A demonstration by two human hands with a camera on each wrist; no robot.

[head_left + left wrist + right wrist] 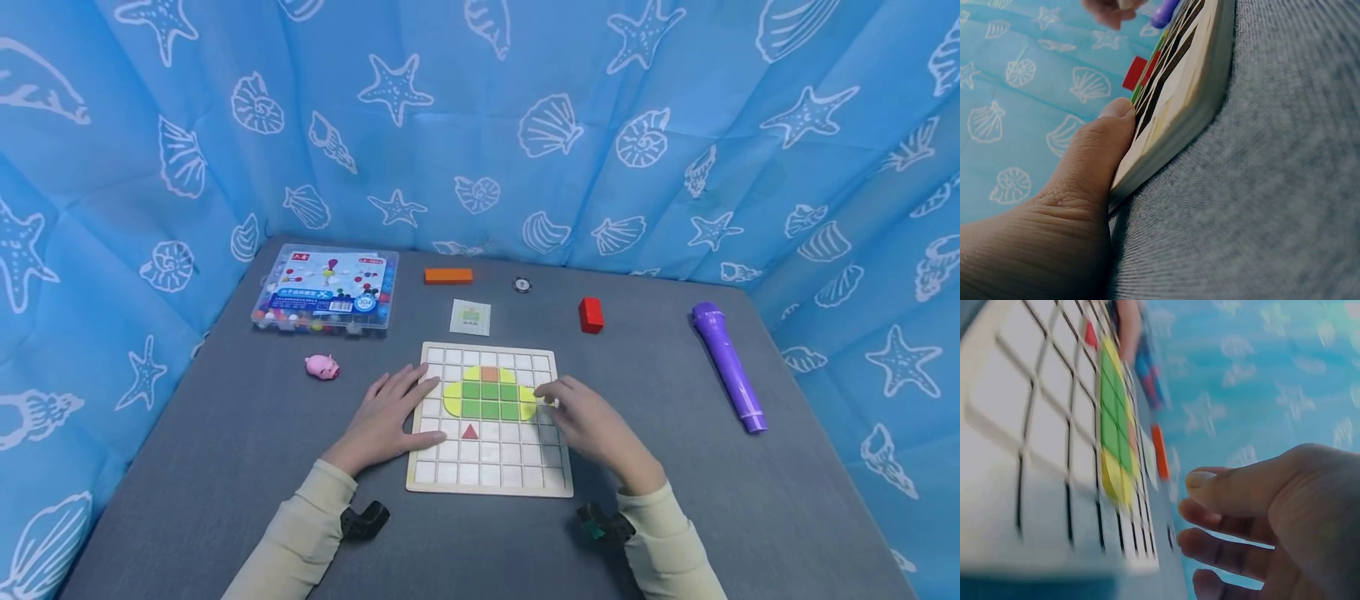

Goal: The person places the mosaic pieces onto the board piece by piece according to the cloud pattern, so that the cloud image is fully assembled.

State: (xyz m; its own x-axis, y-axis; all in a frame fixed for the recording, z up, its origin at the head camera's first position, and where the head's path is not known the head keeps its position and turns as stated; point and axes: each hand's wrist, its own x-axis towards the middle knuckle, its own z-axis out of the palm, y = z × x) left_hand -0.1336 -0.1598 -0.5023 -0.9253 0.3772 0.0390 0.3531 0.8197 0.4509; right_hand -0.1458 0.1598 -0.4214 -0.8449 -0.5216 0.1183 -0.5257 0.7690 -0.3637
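A wooden grid board [490,477] with pale squares lies flat on the table. On it, green square tiles [490,409] form a block, with an orange square tile [489,374] above and yellow rounded tiles [452,399] around. A red triangle tile [470,432] sits below them. My left hand [386,417] rests spread along the board's left edge; in the left wrist view its thumb [1094,144] touches the rim. My right hand [592,421] hovers over the board's right side near a yellow tile [527,403]. Its fingers are loosely bent, with no piece visible between them.
Behind the board lie a small pattern card [471,317], an orange block [448,276], a round token [522,285] and a red block [591,315]. A pink pig [322,367] and a clear bead box [326,287] stand left. A purple flashlight [729,367] lies right.
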